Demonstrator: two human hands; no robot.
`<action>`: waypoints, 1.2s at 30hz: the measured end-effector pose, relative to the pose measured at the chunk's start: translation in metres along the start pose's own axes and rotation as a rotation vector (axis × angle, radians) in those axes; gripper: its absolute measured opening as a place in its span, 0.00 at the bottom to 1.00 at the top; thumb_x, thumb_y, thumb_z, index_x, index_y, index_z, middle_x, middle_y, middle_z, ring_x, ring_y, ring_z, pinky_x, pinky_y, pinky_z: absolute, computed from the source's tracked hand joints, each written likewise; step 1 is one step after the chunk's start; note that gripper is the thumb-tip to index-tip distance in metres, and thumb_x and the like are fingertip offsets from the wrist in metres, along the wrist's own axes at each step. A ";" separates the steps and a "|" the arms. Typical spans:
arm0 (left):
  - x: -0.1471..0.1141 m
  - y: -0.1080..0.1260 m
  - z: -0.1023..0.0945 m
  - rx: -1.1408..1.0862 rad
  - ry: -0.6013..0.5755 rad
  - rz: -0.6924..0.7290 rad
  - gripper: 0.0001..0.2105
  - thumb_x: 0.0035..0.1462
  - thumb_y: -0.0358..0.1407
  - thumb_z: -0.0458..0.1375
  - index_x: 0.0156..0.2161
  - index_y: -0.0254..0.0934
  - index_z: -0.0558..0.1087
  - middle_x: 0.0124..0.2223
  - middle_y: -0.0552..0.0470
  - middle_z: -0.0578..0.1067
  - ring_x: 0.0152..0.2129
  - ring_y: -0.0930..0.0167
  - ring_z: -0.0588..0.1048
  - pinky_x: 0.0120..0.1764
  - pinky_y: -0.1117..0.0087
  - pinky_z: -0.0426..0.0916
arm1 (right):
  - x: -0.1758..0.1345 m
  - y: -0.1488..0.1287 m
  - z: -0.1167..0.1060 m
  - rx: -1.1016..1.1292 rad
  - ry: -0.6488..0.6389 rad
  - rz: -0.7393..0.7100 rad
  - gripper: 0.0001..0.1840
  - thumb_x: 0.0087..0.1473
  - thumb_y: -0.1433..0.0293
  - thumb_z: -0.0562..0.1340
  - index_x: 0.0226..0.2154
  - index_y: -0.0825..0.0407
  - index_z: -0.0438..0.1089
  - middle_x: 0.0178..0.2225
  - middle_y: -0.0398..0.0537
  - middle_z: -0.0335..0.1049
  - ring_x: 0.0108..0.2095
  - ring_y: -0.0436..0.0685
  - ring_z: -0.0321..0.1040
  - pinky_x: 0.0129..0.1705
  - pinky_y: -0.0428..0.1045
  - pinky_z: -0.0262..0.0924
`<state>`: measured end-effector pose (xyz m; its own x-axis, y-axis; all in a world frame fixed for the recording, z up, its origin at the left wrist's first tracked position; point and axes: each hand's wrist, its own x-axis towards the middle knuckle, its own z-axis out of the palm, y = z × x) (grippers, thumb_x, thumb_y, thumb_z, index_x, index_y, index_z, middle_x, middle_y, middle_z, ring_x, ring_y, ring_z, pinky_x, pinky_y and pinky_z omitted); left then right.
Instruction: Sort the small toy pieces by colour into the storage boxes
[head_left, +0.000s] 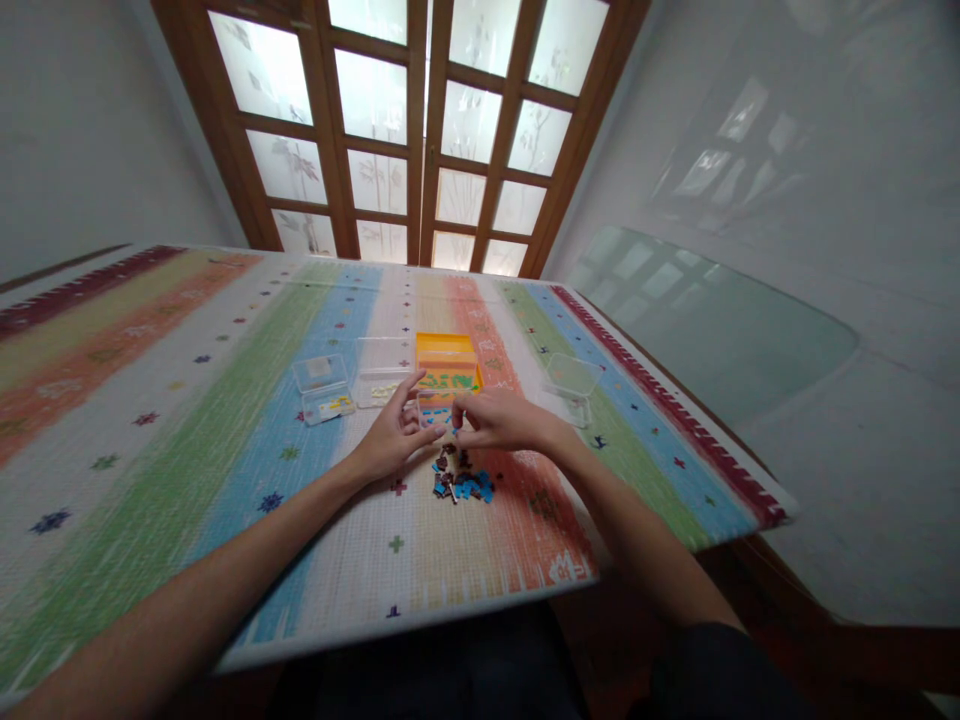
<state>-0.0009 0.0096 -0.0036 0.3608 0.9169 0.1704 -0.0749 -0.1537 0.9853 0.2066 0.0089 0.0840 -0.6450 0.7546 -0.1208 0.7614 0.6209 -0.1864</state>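
My left hand (394, 432) rests with fingers apart around the left side of a small clear plastic box (429, 398) holding blue pieces. Over that box's right side, my right hand (493, 418) is closed in a pinch; a bit of blue shows at its fingertips, mostly hidden by the fingers. Just below the hands lies a loose pile of small blue pieces (472, 487) mixed with dark brown pieces (448, 458). Behind the clear box stands an open orange box (448, 343) with green pieces in it.
Left of my hands, an open clear case (321, 375) holds yellow and white bits. Beside it another open clear box (384, 355) contains pale pieces. An open clear container (574, 375) stands to the right. A striped cloth (315, 520) covers the table; its front edge is near my body.
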 end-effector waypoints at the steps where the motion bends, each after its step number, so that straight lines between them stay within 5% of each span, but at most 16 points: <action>1: 0.000 0.000 0.000 0.005 -0.002 -0.006 0.44 0.51 0.38 0.71 0.70 0.46 0.55 0.60 0.40 0.67 0.41 0.66 0.78 0.48 0.55 0.76 | 0.004 0.003 -0.002 0.003 0.013 -0.001 0.13 0.60 0.64 0.66 0.45 0.55 0.75 0.33 0.47 0.74 0.31 0.53 0.64 0.33 0.46 0.50; 9: 0.000 -0.001 -0.001 -0.027 -0.038 -0.012 0.45 0.51 0.37 0.71 0.70 0.47 0.56 0.59 0.42 0.67 0.39 0.69 0.78 0.46 0.60 0.76 | 0.036 0.010 0.001 0.039 0.005 -0.031 0.10 0.58 0.66 0.68 0.39 0.56 0.76 0.34 0.48 0.75 0.32 0.52 0.65 0.33 0.45 0.51; 19: -0.001 -0.001 -0.001 -0.039 -0.045 -0.017 0.44 0.51 0.36 0.71 0.70 0.48 0.56 0.57 0.44 0.70 0.39 0.68 0.78 0.47 0.60 0.75 | 0.041 0.013 0.002 -0.010 -0.010 -0.051 0.10 0.58 0.67 0.67 0.42 0.55 0.78 0.33 0.48 0.75 0.32 0.52 0.66 0.34 0.45 0.52; 29: 0.000 0.000 -0.001 0.018 0.000 -0.036 0.45 0.49 0.38 0.72 0.70 0.45 0.57 0.59 0.40 0.68 0.35 0.70 0.76 0.44 0.60 0.76 | 0.010 0.015 -0.011 0.124 0.099 -0.073 0.10 0.58 0.73 0.62 0.41 0.55 0.78 0.24 0.41 0.68 0.26 0.49 0.58 0.32 0.45 0.49; 36: 0.001 -0.002 -0.001 0.006 -0.003 0.000 0.44 0.49 0.37 0.72 0.69 0.47 0.58 0.60 0.41 0.67 0.39 0.68 0.77 0.48 0.57 0.76 | -0.014 0.011 -0.005 0.178 -0.068 -0.130 0.11 0.54 0.75 0.63 0.38 0.53 0.81 0.23 0.41 0.70 0.24 0.48 0.61 0.30 0.44 0.51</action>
<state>-0.0014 0.0109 -0.0051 0.3635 0.9159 0.1703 -0.0693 -0.1557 0.9854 0.2241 0.0057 0.0886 -0.7448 0.6505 -0.1490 0.6515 0.6603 -0.3736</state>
